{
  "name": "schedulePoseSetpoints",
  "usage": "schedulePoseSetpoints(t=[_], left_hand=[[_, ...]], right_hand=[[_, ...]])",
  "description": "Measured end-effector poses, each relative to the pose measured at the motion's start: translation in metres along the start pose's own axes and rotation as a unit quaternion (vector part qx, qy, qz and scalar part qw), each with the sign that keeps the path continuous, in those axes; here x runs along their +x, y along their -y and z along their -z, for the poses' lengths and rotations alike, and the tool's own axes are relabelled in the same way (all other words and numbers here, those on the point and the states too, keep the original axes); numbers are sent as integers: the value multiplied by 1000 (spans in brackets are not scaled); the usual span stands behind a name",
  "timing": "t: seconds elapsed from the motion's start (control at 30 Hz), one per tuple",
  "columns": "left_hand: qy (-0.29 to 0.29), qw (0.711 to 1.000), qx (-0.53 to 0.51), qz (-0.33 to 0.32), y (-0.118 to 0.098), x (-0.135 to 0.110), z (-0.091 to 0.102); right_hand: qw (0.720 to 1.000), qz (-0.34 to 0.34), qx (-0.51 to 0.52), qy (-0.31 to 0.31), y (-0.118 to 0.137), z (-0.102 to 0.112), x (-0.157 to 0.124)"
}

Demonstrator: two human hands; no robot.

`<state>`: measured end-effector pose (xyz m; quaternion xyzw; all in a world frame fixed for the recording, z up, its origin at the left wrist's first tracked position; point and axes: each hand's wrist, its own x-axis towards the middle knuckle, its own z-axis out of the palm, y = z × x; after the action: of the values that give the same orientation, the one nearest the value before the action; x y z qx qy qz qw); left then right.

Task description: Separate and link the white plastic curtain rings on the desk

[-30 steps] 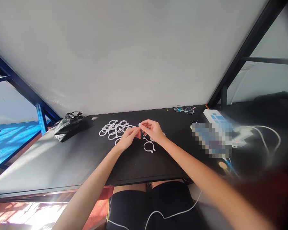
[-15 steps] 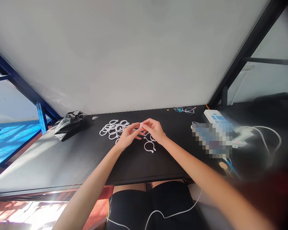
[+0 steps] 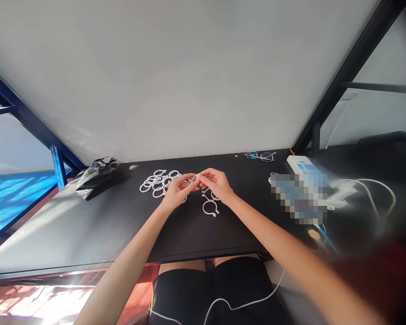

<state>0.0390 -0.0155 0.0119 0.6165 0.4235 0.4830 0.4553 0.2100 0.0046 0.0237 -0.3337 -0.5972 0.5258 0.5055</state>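
My left hand [image 3: 177, 189] and my right hand [image 3: 218, 184] meet above the black table [image 3: 128, 225], fingertips pinched together on one small white plastic ring [image 3: 195, 178]. A pile of several white rings [image 3: 159, 180] lies just left of my left hand. A single closed ring [image 3: 210, 208] rests on the table below my right hand, and a couple more rings [image 3: 208, 194] lie partly hidden under that hand.
A crumpled black plastic bag [image 3: 96, 177] sits at the table's back left. Glasses [image 3: 260, 155] lie near the wall. A white power strip [image 3: 302, 165] with white cables [image 3: 375, 192] is at the right. A black frame post [image 3: 345, 74] rises at the right.
My left hand has shifted slightly left and curled its fingers more around the ring. My right hand stays almost in place.
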Motion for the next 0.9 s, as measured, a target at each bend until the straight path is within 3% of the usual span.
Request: schedulePoseSetpoints(t=[0.1,0.17,0.27,0.43,0.63,0.77,0.9], left_hand=[[-108,983,139,-58,0,1,9],[-166,953,235,-96,2,3,19],[-207,902,362,-114,9,7,36],[-200,875,436,-73,27,10,49],[-163,872,461,-33,28,9,46],[-168,876,449,-58,24,8,41],[-152,889,417,-114,19,8,32]], right_hand=[[997,5,-74,12,2,6,0],[988,-1,-140,68,4,10,-1],[953,2,-258,162,4,15,-5],[894,62,-394,203,-2,11,-7],[895,83,-410,156,-6,9,-5],[885,83,-442,122,-5,13,-4],[880,66,-452,133,-8,13,-4]])
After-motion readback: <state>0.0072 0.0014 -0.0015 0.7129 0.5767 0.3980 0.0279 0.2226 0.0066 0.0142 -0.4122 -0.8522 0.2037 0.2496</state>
